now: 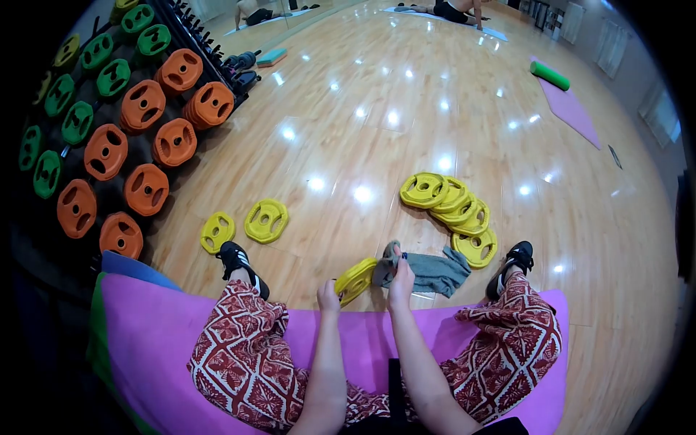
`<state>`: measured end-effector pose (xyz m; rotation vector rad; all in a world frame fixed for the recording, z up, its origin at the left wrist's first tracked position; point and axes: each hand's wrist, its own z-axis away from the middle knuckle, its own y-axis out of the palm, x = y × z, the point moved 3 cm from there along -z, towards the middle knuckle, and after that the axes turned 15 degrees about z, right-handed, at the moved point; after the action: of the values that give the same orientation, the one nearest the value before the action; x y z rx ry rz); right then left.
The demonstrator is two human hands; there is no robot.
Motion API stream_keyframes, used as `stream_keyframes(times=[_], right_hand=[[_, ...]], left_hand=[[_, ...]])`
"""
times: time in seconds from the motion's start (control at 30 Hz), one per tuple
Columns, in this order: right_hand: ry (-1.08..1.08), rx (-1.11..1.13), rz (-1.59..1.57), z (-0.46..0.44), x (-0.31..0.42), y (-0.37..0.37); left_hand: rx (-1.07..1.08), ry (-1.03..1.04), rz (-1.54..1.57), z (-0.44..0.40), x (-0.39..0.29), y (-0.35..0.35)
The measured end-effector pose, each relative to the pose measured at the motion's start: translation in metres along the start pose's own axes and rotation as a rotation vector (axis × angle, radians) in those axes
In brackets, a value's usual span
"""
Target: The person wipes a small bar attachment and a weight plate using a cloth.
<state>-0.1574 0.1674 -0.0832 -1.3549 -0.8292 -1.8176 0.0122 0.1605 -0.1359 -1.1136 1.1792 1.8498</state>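
Head view, only one here. Left hand point(328, 297) grips a yellow weight plate point(355, 281) by its near-left rim, fingers closed round the edge. Plate sits tilted between the two hands, just past the front edge of the pink mat point(341, 341); can't tell if its lower rim touches floor. Right hand point(399, 283) pinches a bunch of grey cloth point(435, 274) beside the plate's right side; rest of the cloth trails right over the floor. Contact between cloth and plate: can't tell.

Two yellow plates lie flat near the left shoe point(244, 268); an overlapping run of yellow plates point(461, 210) lies ahead on the right, its nearest one close to the cloth.

Handling, my judgement: hold the rim firmly, since a one-handed edge grip could let the plate twist if the cloth presses far from it. Bunch the cloth tighter so the loose end doesn't drag or snag. Press evenly, turn the plate in small steps, mind the grip holes and hub. Have the plate over floor, clear of the feet, in case it slips.
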Motion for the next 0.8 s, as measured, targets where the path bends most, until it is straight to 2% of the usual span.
stream_keyframes(times=[0.07,0.13,0.2,0.23,0.3,0.33,0.4,0.53,0.6,0.67,0.73,0.8], right_hand=[[-0.095,0.098,0.017,0.006,0.028,0.010],[-0.201,0.201,0.100,0.006,0.015,0.021],[-0.240,0.276,0.260,0.004,-0.011,0.025],[-0.239,0.280,0.258,0.005,-0.017,0.024],[-0.620,0.056,0.681,0.009,-0.011,0.018],[-0.617,0.060,0.684,0.010,-0.010,0.017],[-0.652,-0.027,0.828,0.010,-0.004,0.010],[-0.523,0.071,0.734,-0.013,-0.026,-0.006],[-0.122,0.094,0.259,-0.026,-0.050,-0.016],[-0.102,0.115,0.170,-0.025,-0.052,-0.021],[0.044,0.093,0.232,-0.017,-0.047,-0.023],[-0.002,0.085,0.151,-0.022,-0.062,-0.023]], left_hand=[[0.036,0.005,-0.037,-0.003,0.007,-0.001],[0.067,0.013,-0.078,-0.011,0.020,-0.006],[0.199,0.409,-0.392,-0.017,0.024,-0.006],[0.196,0.409,-0.394,-0.013,0.015,-0.001],[0.149,0.029,-0.353,-0.008,0.010,0.007],[0.145,0.025,-0.353,-0.007,0.006,0.009],[0.183,0.155,-0.543,-0.005,0.002,0.017],[0.231,0.200,-0.554,-0.005,0.000,0.021],[0.311,0.226,-0.689,-0.004,0.001,0.021],[0.299,0.249,-0.695,-0.003,0.001,0.021],[0.289,0.267,-0.698,-0.004,0.005,0.017],[0.293,0.354,-0.718,-0.010,0.007,0.010]])
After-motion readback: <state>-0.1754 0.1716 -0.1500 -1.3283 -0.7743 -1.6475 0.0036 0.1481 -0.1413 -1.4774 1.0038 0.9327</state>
